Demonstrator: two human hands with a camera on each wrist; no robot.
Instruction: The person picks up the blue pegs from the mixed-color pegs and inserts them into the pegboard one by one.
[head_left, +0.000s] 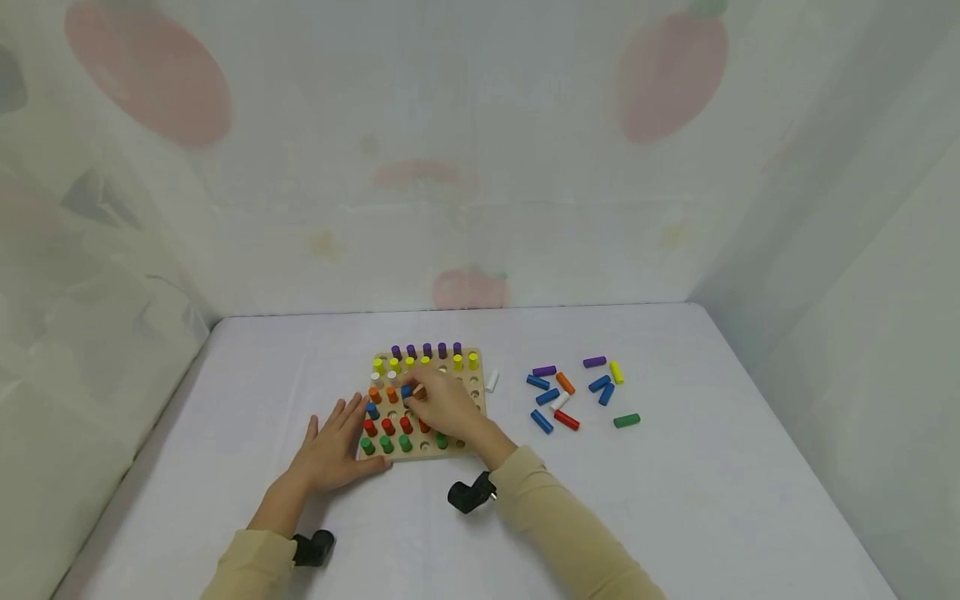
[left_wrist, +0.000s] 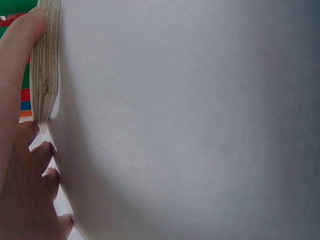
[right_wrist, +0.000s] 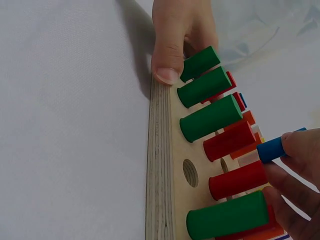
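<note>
A wooden pegboard (head_left: 467, 374) lies on the table with rows of purple, yellow, white, orange, blue, red and green pegs standing in its holes. My left hand (head_left: 330, 454) rests at the near left corner, its fingers spread along the left side. In the left wrist view its thumb (left_wrist: 22, 40) touches the board's layered edge (left_wrist: 45, 75). Over the middle of the board, my right hand (head_left: 450, 404) pinches a blue peg (right_wrist: 271, 150) between thumb and fingers. That peg is above the board in the right wrist view; its lower end is near a red peg (right_wrist: 237, 180).
Right of the board lie loose pegs: several blue ones (head_left: 542, 422), a red peg (head_left: 567, 420), an orange peg (head_left: 565, 383), a green peg (head_left: 627, 421), and purple, white and yellow ones. A patterned curtain (head_left: 480, 233) hangs behind the white table (head_left: 720, 483).
</note>
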